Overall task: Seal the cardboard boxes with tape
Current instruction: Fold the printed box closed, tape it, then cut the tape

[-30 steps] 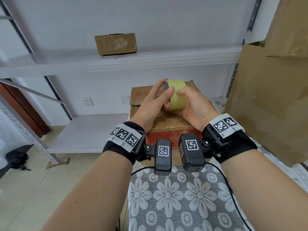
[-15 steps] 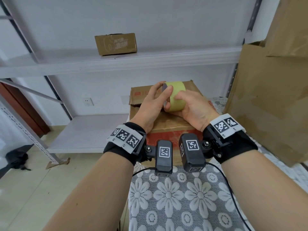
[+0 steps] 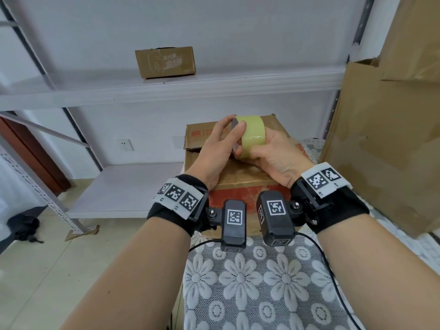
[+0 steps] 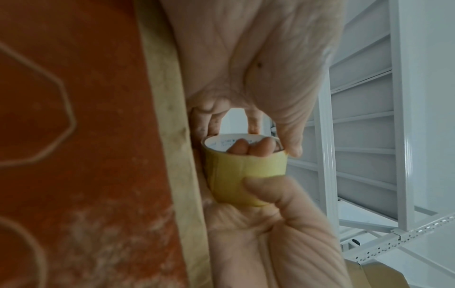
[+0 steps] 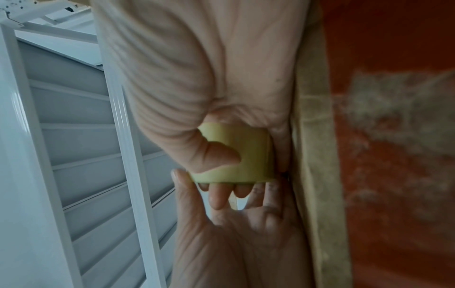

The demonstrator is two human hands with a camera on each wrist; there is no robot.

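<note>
A yellowish tape roll (image 3: 253, 134) is held just above a brown cardboard box (image 3: 238, 182) with a red front. My right hand (image 3: 259, 153) grips the roll, with its thumb on the outer face and its fingers through the core. In the left wrist view those fingers show inside the roll (image 4: 236, 175). My left hand (image 3: 234, 126) pinches the roll's left rim between thumb and fingers. The right wrist view shows the roll (image 5: 251, 152) under the right thumb, with the left hand (image 5: 197, 187) at its lower rim. No loose tape end is visible.
A small cardboard box (image 3: 165, 61) sits on the upper white metal shelf (image 3: 214, 89). Large cardboard sheets (image 3: 381, 139) lean at the right. A floral lace cloth (image 3: 250, 282) covers the surface in front of me. A lower shelf (image 3: 126, 186) stands to the left.
Both hands and the roll have shifted only slightly. The hold on the roll is unchanged.
</note>
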